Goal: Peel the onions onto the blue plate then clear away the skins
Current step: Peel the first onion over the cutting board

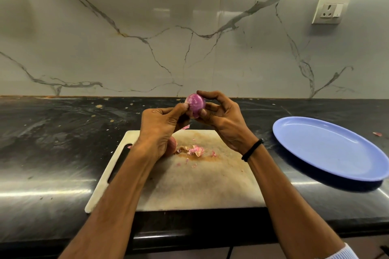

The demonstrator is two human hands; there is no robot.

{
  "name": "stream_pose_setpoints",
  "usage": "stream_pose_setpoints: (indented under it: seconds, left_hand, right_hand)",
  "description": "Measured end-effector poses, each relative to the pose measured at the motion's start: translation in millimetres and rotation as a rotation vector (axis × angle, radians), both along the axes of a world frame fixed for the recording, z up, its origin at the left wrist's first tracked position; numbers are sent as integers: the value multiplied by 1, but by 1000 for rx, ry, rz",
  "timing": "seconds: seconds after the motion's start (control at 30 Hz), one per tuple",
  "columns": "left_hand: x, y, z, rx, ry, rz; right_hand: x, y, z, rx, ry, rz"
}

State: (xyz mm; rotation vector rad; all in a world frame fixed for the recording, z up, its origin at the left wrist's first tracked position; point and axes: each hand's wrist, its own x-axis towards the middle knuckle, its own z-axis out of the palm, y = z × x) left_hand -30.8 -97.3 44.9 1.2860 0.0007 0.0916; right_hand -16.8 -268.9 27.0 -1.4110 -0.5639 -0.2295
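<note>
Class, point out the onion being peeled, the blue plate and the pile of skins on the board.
onion (196, 104), head view: its purple side.
blue plate (328, 149), head view: its bare middle.
pile of skins (194, 150), head view: the pink flakes' middle.

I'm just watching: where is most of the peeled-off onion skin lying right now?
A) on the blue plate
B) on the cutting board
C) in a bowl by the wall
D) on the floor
B: the pink skin scraps lie in a small heap on the cutting board, while the left hand and the right hand hold the onion up.
</note>
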Motion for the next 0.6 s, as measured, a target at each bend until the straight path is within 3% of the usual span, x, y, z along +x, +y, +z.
stream_pose_setpoints:
  seconds: [0.27,0.6]
  left_hand:
    - [-6,2,0,205,-80,46]
    - [-3,2,2,62,-66,-60]
  right_hand:
    - [0,0,0,-8,8,13]
    - [3,-2,-1,22,48,-4]
